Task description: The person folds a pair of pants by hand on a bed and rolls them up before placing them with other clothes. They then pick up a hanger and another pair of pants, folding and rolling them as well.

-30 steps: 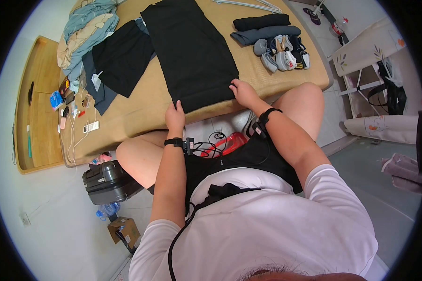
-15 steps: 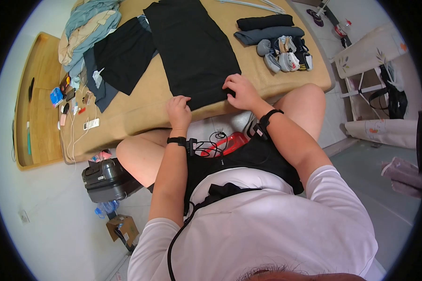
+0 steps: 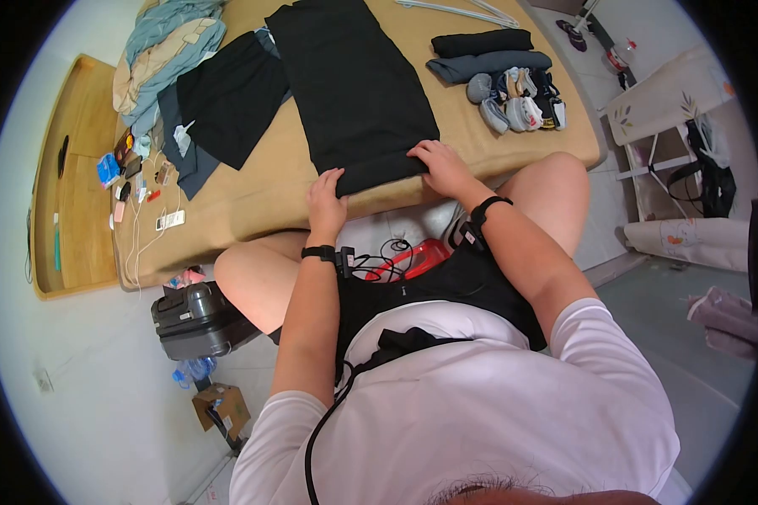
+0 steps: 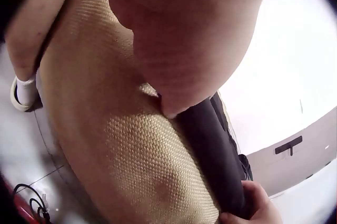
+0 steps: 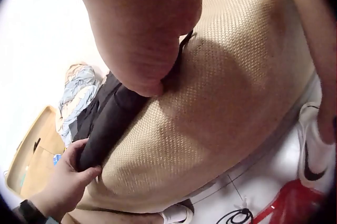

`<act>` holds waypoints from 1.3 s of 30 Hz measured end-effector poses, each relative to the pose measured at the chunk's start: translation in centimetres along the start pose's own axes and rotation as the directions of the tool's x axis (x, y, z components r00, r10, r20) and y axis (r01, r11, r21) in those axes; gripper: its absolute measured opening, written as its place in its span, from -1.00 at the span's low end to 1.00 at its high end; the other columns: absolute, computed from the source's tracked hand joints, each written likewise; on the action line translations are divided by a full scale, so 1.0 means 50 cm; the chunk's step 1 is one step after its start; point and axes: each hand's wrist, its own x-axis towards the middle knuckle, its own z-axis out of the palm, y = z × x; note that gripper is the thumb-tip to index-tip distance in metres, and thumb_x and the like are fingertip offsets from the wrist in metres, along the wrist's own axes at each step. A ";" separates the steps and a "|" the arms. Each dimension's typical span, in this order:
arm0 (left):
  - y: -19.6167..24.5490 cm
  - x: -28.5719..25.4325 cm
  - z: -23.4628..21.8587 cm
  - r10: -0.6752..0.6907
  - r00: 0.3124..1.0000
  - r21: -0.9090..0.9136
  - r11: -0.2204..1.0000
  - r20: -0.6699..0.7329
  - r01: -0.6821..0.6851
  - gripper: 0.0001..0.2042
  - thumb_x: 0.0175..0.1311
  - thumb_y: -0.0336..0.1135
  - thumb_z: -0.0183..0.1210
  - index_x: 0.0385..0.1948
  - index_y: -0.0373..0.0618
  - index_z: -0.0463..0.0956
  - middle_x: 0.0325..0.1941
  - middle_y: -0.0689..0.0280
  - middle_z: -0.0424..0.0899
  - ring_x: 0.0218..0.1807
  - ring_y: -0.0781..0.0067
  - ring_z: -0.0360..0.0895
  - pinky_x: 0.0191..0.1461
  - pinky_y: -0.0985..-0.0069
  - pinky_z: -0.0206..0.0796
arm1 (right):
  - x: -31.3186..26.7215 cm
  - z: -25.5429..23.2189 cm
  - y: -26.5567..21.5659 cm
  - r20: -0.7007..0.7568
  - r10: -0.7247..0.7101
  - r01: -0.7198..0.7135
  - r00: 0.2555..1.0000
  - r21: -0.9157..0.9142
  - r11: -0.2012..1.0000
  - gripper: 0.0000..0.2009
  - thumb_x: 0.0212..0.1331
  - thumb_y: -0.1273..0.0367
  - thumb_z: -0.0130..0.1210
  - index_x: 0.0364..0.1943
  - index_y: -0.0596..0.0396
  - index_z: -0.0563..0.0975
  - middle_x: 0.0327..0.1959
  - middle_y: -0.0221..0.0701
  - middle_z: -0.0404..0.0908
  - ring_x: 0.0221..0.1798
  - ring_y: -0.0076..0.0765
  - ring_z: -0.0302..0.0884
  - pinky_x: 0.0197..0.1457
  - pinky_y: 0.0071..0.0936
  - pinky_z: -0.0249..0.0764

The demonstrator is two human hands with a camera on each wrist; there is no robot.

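Observation:
A long black garment (image 3: 354, 93) lies flat on the bed, its near end turned over into a thick roll (image 3: 383, 171). The left hand (image 3: 327, 202) grips the roll's left end, fingers over the top and thumb at the near side, as the right wrist view also shows on the dark roll (image 5: 113, 124). At the roll's right end the right hand (image 3: 445, 168) holds it with curled fingers; in the left wrist view its fingers and thumb wrap the roll (image 4: 210, 150).
Rolled garments (image 3: 488, 63) and paired socks (image 3: 522, 109) sit at the bed's right. Black shorts (image 3: 232, 97), a blanket (image 3: 164, 59), a phone (image 3: 170, 220) and cables lie left. White hangers (image 3: 459, 10) are at the far edge; a suitcase (image 3: 194, 320) stands below left.
The near edge of the black garment has been turned over into a roll. Both hands shifted their hold, fingers lifting and coming back round the roll's ends.

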 end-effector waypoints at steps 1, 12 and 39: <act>-0.004 0.002 0.002 -0.019 1.000 -0.036 0.999 -0.008 0.019 -0.41 -0.06 -0.50 0.40 0.15 0.00 0.56 0.26 0.20 0.60 0.33 0.10 0.48 0.47 0.17 0.19 | 0.000 0.000 -0.001 0.000 0.002 -0.002 1.000 -0.001 1.000 -0.55 -0.01 0.55 0.22 0.06 -0.01 0.59 0.08 -0.32 0.56 0.23 -0.04 0.47 0.30 -0.17 0.43; -0.029 0.006 0.002 -0.303 0.952 -0.392 0.870 0.052 0.299 -0.57 0.20 -0.46 0.38 0.13 -0.16 0.54 0.07 0.01 0.71 0.11 0.06 0.66 0.22 0.31 0.46 | 0.003 0.015 0.024 0.007 0.211 -0.207 0.977 0.242 0.948 -0.66 0.22 0.42 0.29 0.06 0.10 0.50 -0.10 0.00 0.67 0.03 0.25 0.59 0.08 -0.07 0.52; -0.030 0.000 0.028 -0.394 0.903 -0.198 0.912 -0.171 0.360 -0.66 0.40 -0.17 0.24 0.11 -0.10 0.55 0.05 -0.10 0.70 0.04 -0.21 0.64 0.14 0.07 0.45 | 0.000 0.021 0.006 -0.111 0.361 -0.342 0.926 0.158 0.926 -0.74 0.34 0.19 0.19 -0.07 0.05 0.57 -0.13 -0.10 0.69 -0.03 0.18 0.63 -0.02 -0.03 0.55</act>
